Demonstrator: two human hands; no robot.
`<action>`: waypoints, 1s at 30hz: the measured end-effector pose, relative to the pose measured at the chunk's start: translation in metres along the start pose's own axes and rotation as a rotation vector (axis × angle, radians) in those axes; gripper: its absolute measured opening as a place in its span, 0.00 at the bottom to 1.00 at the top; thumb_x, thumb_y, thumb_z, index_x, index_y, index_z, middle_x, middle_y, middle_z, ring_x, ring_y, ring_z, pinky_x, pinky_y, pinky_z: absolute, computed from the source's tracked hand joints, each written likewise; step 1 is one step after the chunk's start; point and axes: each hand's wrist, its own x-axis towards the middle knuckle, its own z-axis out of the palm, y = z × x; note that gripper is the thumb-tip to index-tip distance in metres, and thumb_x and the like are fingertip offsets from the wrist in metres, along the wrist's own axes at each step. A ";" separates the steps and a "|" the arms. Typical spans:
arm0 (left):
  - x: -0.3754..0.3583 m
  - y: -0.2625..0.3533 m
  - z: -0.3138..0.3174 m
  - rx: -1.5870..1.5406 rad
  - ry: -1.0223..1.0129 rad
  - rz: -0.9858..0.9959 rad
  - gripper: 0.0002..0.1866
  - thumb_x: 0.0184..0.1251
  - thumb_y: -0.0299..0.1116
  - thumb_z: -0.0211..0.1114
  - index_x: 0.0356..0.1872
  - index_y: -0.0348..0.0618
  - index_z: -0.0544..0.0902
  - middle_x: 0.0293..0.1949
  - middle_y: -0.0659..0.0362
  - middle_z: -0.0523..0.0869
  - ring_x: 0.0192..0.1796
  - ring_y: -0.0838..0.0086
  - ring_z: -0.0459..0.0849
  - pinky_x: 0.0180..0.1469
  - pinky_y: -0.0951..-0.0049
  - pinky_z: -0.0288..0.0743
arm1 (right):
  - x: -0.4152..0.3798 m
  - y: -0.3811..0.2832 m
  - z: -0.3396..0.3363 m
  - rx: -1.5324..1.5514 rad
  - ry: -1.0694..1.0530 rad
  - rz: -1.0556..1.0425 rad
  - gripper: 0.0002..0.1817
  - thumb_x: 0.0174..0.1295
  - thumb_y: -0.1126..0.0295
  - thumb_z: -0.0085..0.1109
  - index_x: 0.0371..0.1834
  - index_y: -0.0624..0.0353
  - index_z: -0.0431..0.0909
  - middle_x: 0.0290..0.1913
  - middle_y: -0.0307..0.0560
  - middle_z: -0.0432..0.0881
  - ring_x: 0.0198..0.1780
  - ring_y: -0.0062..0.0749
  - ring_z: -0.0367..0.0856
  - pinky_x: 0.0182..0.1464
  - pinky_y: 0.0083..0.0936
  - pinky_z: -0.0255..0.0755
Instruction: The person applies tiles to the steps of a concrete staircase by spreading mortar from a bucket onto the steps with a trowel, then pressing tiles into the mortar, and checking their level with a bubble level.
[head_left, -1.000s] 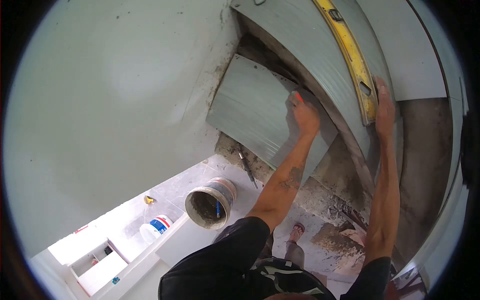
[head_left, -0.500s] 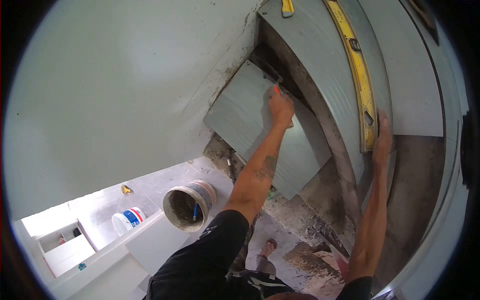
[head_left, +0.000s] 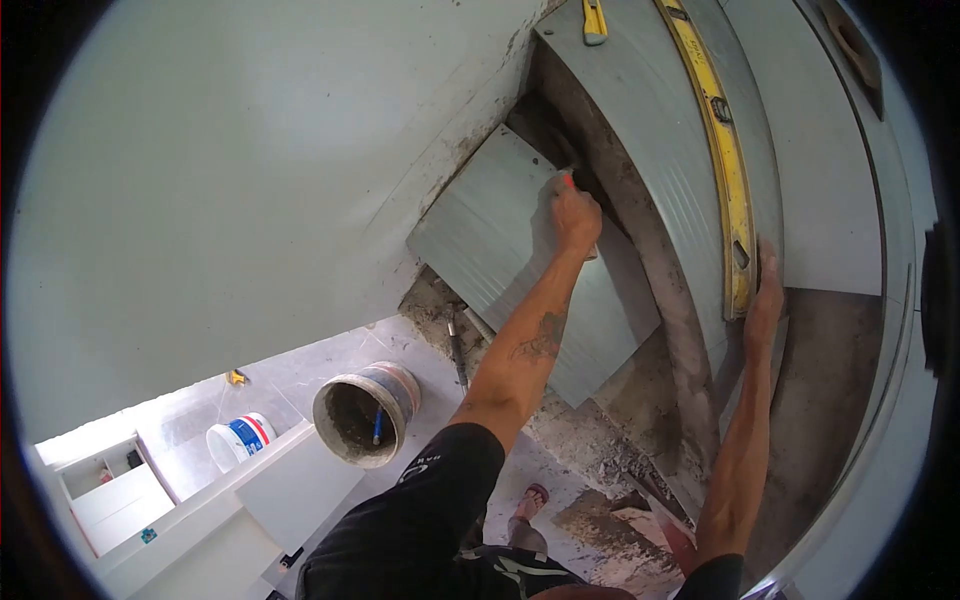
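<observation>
My left hand [head_left: 577,216] is closed around something small, over a loose grey-green tile [head_left: 510,235]. A red tip shows at its fingers and a pale end below the palm; the rest is hidden. Fingers outstretched, my right hand [head_left: 766,292] lies along the outer edge of a curved tile [head_left: 640,110], beside the lower end of a yellow spirit level [head_left: 735,200]. The level rests lengthwise on that curved tile. Near the tile's upper end lies a yellow cutter knife [head_left: 595,22].
A large grey panel [head_left: 250,180] rises at the left. Below it stand a dirty bucket [head_left: 400,390] and a smaller white bucket [head_left: 228,445]. A hammer [head_left: 456,340] lies by the loose tile's lower edge. Mortar debris [head_left: 620,465] covers the lower step.
The view has shifted slightly, showing more of the hammer. Both hands keep nearly the same places and poses.
</observation>
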 end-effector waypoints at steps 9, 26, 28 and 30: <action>-0.129 -0.056 -0.125 0.051 -0.110 0.083 0.18 0.71 0.37 0.59 0.54 0.35 0.75 0.43 0.47 0.82 0.45 0.61 0.82 0.49 0.62 0.74 | 0.001 0.018 -0.005 -0.083 0.034 -0.018 0.32 0.78 0.52 0.32 0.70 0.69 0.67 0.70 0.54 0.70 0.73 0.37 0.63 0.74 0.29 0.50; -0.310 -0.114 -0.329 0.486 -0.472 -0.110 0.23 0.53 0.46 0.72 0.31 0.33 0.77 0.23 0.45 0.80 0.23 0.56 0.78 0.32 0.60 0.73 | 0.009 0.027 0.005 -0.264 0.185 0.064 0.30 0.76 0.52 0.36 0.71 0.61 0.66 0.70 0.57 0.70 0.71 0.49 0.67 0.70 0.38 0.59; -0.302 -0.097 -0.321 0.459 -0.450 -0.207 0.20 0.57 0.44 0.70 0.32 0.34 0.78 0.24 0.49 0.80 0.23 0.61 0.79 0.29 0.62 0.73 | -0.015 0.000 0.006 -0.378 0.326 -0.007 0.29 0.76 0.52 0.37 0.70 0.62 0.66 0.67 0.59 0.72 0.69 0.52 0.68 0.69 0.40 0.60; -0.306 -0.073 -0.314 0.284 -0.387 -0.187 0.18 0.60 0.43 0.68 0.33 0.36 0.77 0.23 0.53 0.80 0.22 0.66 0.78 0.27 0.65 0.73 | -0.059 -0.031 0.012 -0.450 0.499 -0.125 0.28 0.76 0.53 0.39 0.69 0.63 0.67 0.63 0.62 0.75 0.66 0.56 0.70 0.67 0.45 0.61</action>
